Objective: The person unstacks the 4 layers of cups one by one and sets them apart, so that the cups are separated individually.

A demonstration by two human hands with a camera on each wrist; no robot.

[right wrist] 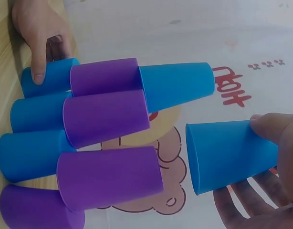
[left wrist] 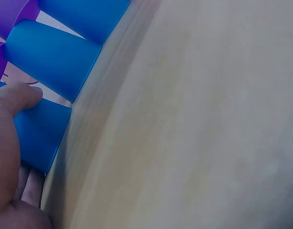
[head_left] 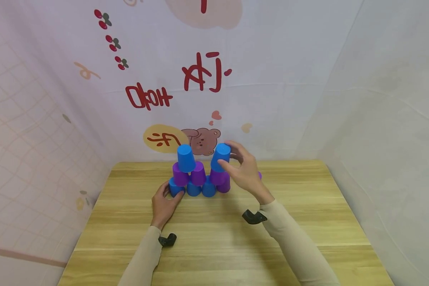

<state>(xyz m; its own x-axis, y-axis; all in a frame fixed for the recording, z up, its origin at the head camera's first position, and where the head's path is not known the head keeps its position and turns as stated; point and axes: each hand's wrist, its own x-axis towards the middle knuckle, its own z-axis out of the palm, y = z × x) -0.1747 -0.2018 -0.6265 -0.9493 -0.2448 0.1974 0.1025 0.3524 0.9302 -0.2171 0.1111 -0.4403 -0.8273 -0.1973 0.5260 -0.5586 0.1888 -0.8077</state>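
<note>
My right hand (head_left: 246, 171) grips a blue cup (right wrist: 227, 152), upside down, between thumb and fingers. Its rim is a small distance from the top of the right purple cup (right wrist: 113, 176) of the middle row. With thumb in front and fingers along the side, my left hand (head_left: 165, 204) holds the leftmost blue cup (left wrist: 44, 131) of the bottom row. Beside it stand two more blue cups and a purple cup (right wrist: 39, 210). Three purple cups form the middle row. One blue cup (head_left: 186, 158) sits on the left pair of these.
The cups stand on a wooden table (head_left: 207, 238), towards its back edge. A printed cloth (head_left: 271, 79) hangs close behind. Part of another purple thing (head_left: 259, 175) shows past my right hand. Dark curved pieces (head_left: 254, 217) are at both wrists.
</note>
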